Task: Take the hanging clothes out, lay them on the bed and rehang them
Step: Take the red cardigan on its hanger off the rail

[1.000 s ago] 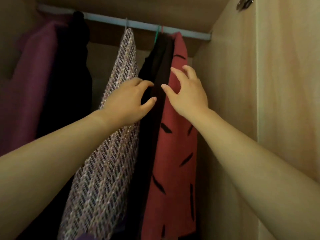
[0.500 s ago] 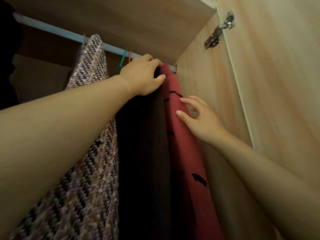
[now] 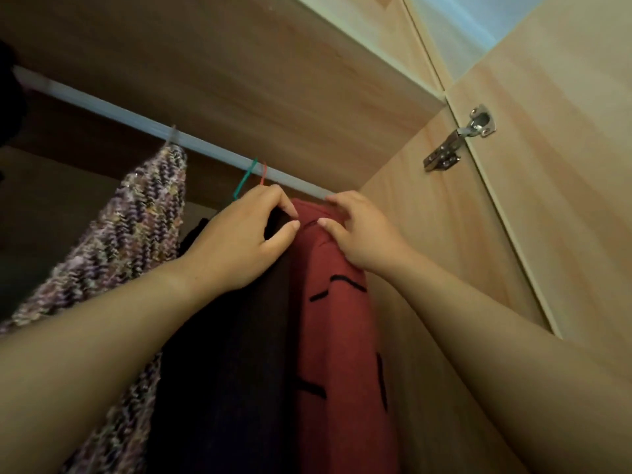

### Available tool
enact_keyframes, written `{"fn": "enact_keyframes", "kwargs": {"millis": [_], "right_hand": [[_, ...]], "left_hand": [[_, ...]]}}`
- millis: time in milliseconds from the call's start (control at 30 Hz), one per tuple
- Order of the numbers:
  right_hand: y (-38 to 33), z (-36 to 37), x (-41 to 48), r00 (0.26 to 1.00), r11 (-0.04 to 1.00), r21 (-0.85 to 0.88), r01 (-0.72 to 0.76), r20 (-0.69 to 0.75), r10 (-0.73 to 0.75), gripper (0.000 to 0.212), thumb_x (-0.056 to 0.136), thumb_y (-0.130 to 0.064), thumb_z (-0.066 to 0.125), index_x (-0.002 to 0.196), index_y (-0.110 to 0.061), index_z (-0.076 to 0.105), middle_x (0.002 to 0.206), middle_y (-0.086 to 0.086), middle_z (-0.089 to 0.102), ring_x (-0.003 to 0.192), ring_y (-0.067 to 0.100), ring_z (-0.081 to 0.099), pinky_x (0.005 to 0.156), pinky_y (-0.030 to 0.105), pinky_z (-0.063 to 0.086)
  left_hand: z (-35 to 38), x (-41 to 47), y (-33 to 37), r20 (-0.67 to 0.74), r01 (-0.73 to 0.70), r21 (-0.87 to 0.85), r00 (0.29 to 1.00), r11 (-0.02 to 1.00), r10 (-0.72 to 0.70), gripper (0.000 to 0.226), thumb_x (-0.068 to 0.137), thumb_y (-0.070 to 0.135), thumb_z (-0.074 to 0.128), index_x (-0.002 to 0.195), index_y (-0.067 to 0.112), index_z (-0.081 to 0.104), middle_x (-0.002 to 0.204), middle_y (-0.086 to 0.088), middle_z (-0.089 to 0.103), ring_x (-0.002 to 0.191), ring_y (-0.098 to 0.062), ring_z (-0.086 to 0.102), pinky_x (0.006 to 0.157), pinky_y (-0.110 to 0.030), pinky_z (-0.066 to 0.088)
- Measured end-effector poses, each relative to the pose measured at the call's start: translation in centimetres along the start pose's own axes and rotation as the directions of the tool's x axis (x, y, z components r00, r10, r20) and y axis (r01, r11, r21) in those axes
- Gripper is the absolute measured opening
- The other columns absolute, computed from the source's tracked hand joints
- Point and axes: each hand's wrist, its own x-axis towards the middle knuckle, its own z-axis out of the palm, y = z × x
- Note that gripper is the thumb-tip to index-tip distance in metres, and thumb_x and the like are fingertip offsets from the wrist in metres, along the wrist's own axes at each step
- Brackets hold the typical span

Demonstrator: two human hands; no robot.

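A red garment with black dashes hangs at the right end of the pale wardrobe rail. Left of it hangs a black garment, then a purple tweed one. A green hanger hook and a red hook loop over the rail. My left hand curls its fingers round the top of the black garment just under the hooks. My right hand pinches the top of the red garment beside the wardrobe's side wall.
The wardrobe side panel stands right against the red garment. A metal hinge joins it to the open door. The top shelf runs close above the rail. A dark garment hangs at the far left.
My right hand has risen from the red garment's side to its top near the rail. My left hand has stayed at the top of the black garment. The view has tilted further upward.
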Motion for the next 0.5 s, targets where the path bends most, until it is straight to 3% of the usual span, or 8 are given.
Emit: {"fn": "enact_keyframes", "kwargs": {"millis": [167,300,500], "right_hand": [[1.1,1.4,0.8,0.993,0.994,-0.107,0.030,0.117,-0.017,0.040,0.092,-0.026,0.056,0.130,-0.013,0.053,0.130,0.007,0.054,0.121,0.022,0.047,0.102,0.029,0.034],[-0.3,3.0,3.0,0.992,0.980,-0.196,0.024,0.129,0.002,0.037,0.090,-0.033,0.058,0.122,-0.014,0.058,0.125,0.008,0.058,0.117,0.026,0.051,0.097,0.038,0.042],[-2.2,4.3,6.7,0.985,0.974,-0.199,-0.109,0.113,0.133,0.027,0.088,-0.034,0.061,0.109,-0.018,0.067,0.110,0.008,0.066,0.105,0.026,0.059,0.080,0.031,0.046]], "left_hand": [[0.7,-1.2,-1.3,0.016,-0.010,0.004,1.000,1.000,0.010,0.011,0.090,0.035,0.052,0.097,0.027,0.052,0.098,0.014,0.048,0.088,-0.001,0.048,0.070,-0.019,0.037],[1.8,-1.5,-2.0,0.053,-0.040,0.021,0.998,0.999,0.039,0.018,0.087,0.048,0.042,0.097,0.035,0.050,0.106,0.014,0.046,0.100,-0.006,0.048,0.084,-0.026,0.041],[1.7,-1.8,-2.8,0.040,-0.040,0.003,0.998,0.999,0.039,0.029,0.085,0.053,0.035,0.101,0.036,0.052,0.111,0.017,0.044,0.104,-0.003,0.046,0.084,-0.022,0.037]]}}
